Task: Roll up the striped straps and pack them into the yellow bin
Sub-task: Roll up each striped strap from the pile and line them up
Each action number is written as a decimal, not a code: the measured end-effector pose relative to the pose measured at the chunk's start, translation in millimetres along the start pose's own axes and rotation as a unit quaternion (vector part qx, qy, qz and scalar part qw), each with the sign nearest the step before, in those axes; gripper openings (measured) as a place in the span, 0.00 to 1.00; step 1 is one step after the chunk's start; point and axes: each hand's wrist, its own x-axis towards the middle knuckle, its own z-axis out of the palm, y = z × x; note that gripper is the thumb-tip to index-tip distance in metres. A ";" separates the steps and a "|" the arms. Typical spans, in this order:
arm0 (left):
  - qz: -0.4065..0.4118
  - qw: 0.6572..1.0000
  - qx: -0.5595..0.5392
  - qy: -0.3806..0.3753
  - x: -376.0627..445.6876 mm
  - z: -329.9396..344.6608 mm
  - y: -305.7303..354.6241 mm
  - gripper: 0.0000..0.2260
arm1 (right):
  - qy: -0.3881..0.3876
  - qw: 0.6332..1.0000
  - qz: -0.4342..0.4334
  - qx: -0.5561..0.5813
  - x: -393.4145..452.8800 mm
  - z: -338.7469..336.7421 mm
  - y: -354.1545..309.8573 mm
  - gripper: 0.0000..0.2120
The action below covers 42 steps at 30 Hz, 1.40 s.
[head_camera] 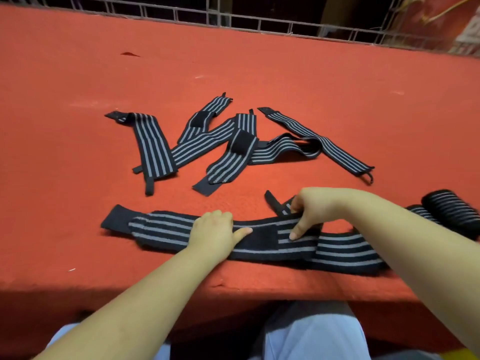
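Note:
A long black strap with grey stripes (166, 229) lies flat along the near edge of the red table (259, 61). My left hand (217, 229) rests on its middle, fingers curled down onto the fabric and thumb stretched right. My right hand (310, 209) pinches the strap's right part, with the thumb pressed on the stripes and the fingers curled over the far edge near a black loop end (272, 201). Two rolled straps (452, 211) sit at the right edge. The yellow bin is out of view except perhaps a yellow sliver (465, 355) at the bottom right corner.
Several unrolled striped straps (233, 144) lie tangled across the middle of the table. A metal wire grid (259, 20) runs along the far edge. My lap in light trousers (311, 333) is under the near table edge.

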 end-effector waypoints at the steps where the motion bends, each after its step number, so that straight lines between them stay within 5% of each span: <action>1: 0.003 1.000 -0.011 0.002 1.7 2.0 -2.2 0.21 | 0.011 1.000 0.009 -0.002 -8.5 -7.0 12.8 0.16; 6: 0.010 0.999 -0.018 0.038 1.7 7.1 -1.2 0.21 | 0.065 0.995 0.075 0.006 -41.6 -25.4 71.0 0.16; 13: 0.008 0.999 -0.019 0.047 2.1 7.9 -0.5 0.21 | 0.040 0.990 0.117 -0.072 -44.1 4.1 85.8 0.16; 17: 0.000 0.999 -0.024 0.027 5.5 0.9 5.7 0.19 | 0.140 0.974 0.105 -0.143 -40.7 15.7 69.8 0.20; 22: 0.071 0.995 -0.021 0.070 14.3 5.8 36.0 0.19 | 0.162 0.986 0.048 -0.018 -10.1 69.6 15.5 0.27; 28: 0.069 0.997 0.029 0.028 20.3 9.9 31.6 0.21 | 0.348 0.922 0.090 0.140 11.4 114.1 -11.7 0.20; 32: 0.065 0.996 0.000 0.062 9.4 10.3 23.5 0.20 | 0.380 0.911 0.042 0.157 11.9 119.1 -17.8 0.23; 35: 0.135 0.980 -0.037 0.144 -1.3 12.2 0.1 0.26 | 0.376 0.912 -0.055 0.155 8.7 120.9 -28.9 0.31; 39: 0.225 0.971 -0.014 0.077 -28.0 3.5 -61.0 0.39 | 0.314 0.925 -0.172 0.124 8.4 121.9 -54.6 0.39; 42: 0.199 0.979 -0.009 0.032 -42.7 -6.4 -108.9 0.46 | 0.296 0.928 -0.210 0.084 17.0 119.8 -78.7 0.42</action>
